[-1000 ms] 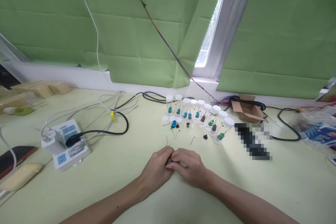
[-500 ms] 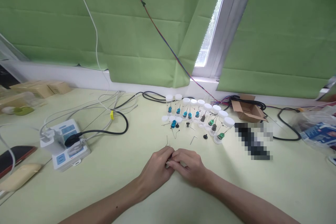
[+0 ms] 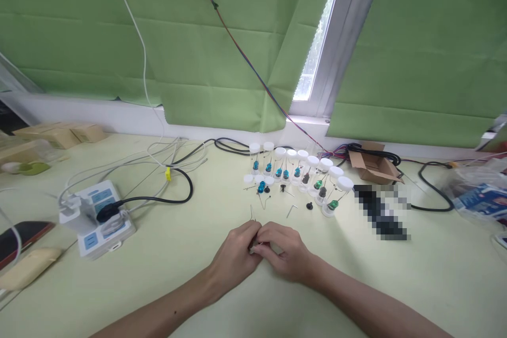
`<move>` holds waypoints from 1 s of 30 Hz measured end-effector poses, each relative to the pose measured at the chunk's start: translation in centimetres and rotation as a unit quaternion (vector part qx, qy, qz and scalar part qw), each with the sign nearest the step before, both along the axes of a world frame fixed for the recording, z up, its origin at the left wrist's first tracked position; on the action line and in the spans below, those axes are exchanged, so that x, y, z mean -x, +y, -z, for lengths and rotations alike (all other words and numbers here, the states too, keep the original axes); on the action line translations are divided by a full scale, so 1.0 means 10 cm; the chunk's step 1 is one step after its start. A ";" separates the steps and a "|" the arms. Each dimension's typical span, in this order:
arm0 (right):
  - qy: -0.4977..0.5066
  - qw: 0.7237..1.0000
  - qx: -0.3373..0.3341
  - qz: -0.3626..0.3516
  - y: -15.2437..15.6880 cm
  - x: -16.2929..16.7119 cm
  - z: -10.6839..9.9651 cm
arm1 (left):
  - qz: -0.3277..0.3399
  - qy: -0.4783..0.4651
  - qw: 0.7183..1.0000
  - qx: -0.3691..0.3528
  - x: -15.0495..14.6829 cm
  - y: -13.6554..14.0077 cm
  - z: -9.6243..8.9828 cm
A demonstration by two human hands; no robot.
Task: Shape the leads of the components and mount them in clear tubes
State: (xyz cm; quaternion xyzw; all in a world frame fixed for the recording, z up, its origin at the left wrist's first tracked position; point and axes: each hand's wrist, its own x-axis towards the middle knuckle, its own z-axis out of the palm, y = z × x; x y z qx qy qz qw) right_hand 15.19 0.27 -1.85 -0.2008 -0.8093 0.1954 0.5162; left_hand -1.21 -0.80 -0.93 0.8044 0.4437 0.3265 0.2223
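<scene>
My left hand [image 3: 237, 249] and my right hand [image 3: 284, 251] meet low over the table, fingers closed and pressed together around a small dark piece that they mostly hide. A thin bent wire [image 3: 251, 212] pokes out beyond the left fingertips. Just past the hands lie another bent wire [image 3: 264, 204], a small blue part [image 3: 261, 187], a black knob-like part [image 3: 266, 189] and an L-shaped hex key [image 3: 292, 210]. A second black part [image 3: 309, 206] sits to the right. Behind them stand several clear tubes with white caps [image 3: 291, 153], holding blue, green or dark pieces.
A power strip [image 3: 106, 243] with plugs and tangled cables [image 3: 166, 154] occupies the left side. An open cardboard box [image 3: 374, 168] stands at the back right, near a plastic bag [image 3: 479, 198]. Beside the tubes is a pixelated dark area. Green blinds [image 3: 222, 63] hang behind the table [image 3: 190, 243].
Both hands stay in nearly the same place, with only a slight shift of the fingers. The picture has moved a little; the things on the table look unchanged.
</scene>
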 end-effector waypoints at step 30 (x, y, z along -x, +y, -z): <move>-0.015 0.999 -0.024 0.040 -0.01 0.03 0.03 | 0.013 0.013 1.000 0.006 0.00 -0.01 -0.04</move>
